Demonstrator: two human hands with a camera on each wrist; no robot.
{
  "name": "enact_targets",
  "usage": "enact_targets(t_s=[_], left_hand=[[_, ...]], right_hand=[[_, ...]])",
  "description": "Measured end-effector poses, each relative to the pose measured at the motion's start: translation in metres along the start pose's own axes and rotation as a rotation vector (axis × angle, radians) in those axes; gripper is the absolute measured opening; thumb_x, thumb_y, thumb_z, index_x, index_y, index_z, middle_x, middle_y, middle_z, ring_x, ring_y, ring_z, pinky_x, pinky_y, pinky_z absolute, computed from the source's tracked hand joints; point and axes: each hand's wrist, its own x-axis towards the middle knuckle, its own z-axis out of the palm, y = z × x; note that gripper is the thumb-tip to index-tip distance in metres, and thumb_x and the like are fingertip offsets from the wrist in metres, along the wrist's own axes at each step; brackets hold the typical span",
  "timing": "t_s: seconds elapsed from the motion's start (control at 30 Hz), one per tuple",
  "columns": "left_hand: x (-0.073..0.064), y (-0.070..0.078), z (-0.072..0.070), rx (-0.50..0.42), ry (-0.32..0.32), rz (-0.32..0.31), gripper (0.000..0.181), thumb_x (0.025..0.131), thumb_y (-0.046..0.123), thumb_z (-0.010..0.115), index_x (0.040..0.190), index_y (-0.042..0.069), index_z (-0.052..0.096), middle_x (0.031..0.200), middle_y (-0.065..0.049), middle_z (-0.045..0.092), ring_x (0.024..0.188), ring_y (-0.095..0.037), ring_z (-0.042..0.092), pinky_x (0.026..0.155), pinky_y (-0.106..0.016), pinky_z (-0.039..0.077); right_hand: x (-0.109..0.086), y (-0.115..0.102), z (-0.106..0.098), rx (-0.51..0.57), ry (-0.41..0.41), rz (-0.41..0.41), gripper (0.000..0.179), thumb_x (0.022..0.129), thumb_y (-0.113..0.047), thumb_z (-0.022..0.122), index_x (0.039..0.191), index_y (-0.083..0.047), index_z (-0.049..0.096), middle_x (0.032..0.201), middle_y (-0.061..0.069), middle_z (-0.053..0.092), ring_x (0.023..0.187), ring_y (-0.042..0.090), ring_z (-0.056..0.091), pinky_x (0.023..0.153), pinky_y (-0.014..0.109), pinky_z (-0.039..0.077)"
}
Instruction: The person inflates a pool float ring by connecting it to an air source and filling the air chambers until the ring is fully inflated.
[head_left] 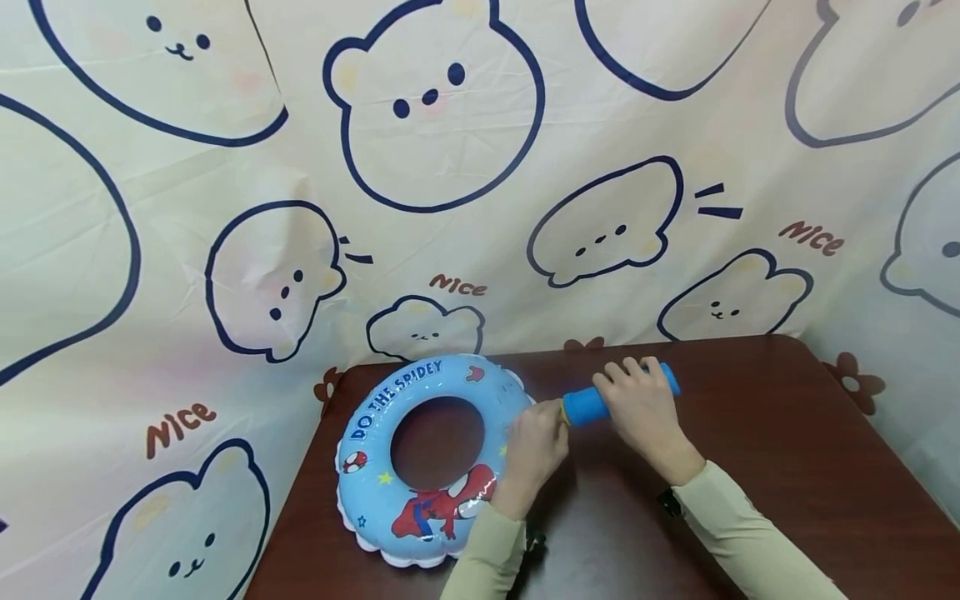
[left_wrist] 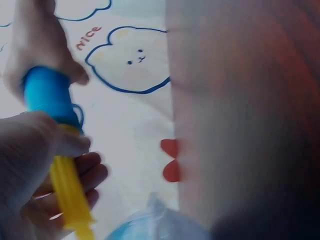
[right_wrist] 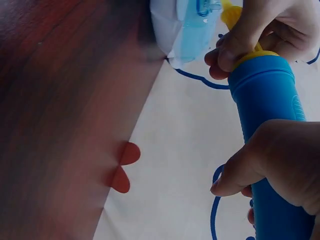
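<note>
A blue hand pump (head_left: 585, 407) with a yellow nozzle (left_wrist: 71, 192) is held slantwise above the table. My right hand (head_left: 645, 412) wraps round its blue barrel (right_wrist: 262, 95). At the barrel's front end, the fingers and thumb of my left hand (head_left: 534, 450) pinch the yellow part. To the left lies a light blue inflatable swim ring (head_left: 367, 500), round and filled out, printed with a red cartoon figure and lettering. My left hand overlaps the ring's right side in the head view. A clear valve (right_wrist: 204, 7) on the ring appears near the nozzle in the right wrist view.
The dark brown table (head_left: 795, 467) carries the ring on its left half. Behind it and at both sides hangs a pale cloth (head_left: 465, 242) printed with cartoon bears, meeting the table's back edge.
</note>
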Motion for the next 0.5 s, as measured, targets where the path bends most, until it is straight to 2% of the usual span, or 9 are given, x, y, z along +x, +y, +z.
enact_targets(t_s=[0.1, 0.2, 0.3, 0.5], left_hand=[[0.003, 0.002, -0.008, -0.012, -0.113, -0.023, 0.024, 0.095, 0.017, 0.082, 0.116, 0.007, 0.075, 0.102, -0.004, 0.08, 0.084, -0.016, 0.073, 0.085, -0.032, 0.064], [0.004, 0.005, -0.017, -0.03, -0.192, -0.044, 0.03, 0.097, 0.019, 0.08, 0.123, 0.008, 0.073, 0.11, -0.004, 0.079, 0.091, -0.017, 0.075, 0.091, -0.035, 0.064], [0.004, 0.007, -0.025, -0.038, -0.213, -0.052, 0.031, 0.098, 0.021, 0.08, 0.125, 0.009, 0.073, 0.109, -0.005, 0.08, 0.091, -0.017, 0.075, 0.089, -0.034, 0.064], [0.004, 0.005, -0.03, -0.029, -0.187, -0.044, 0.024, 0.097, 0.024, 0.081, 0.117, 0.012, 0.077, 0.097, -0.001, 0.08, 0.08, -0.012, 0.074, 0.082, -0.026, 0.063]], right_hand=[[-0.002, 0.002, -0.001, 0.001, -0.023, 0.022, 0.047, 0.064, -0.021, 0.102, 0.104, -0.012, 0.079, 0.1, 0.012, 0.077, 0.092, 0.034, 0.07, 0.088, 0.055, 0.055], [-0.003, 0.003, -0.003, 0.002, -0.031, 0.027, 0.043, 0.067, -0.019, 0.1, 0.104, -0.012, 0.079, 0.099, 0.012, 0.077, 0.092, 0.034, 0.07, 0.087, 0.055, 0.055], [-0.003, 0.003, -0.005, 0.006, -0.034, 0.026, 0.043, 0.067, -0.017, 0.1, 0.104, -0.012, 0.078, 0.099, 0.013, 0.077, 0.091, 0.035, 0.07, 0.086, 0.054, 0.055], [0.001, 0.008, -0.01, 0.01, -0.06, 0.02, 0.044, 0.068, -0.018, 0.1, 0.105, -0.011, 0.077, 0.1, 0.013, 0.077, 0.092, 0.034, 0.069, 0.086, 0.053, 0.054]])
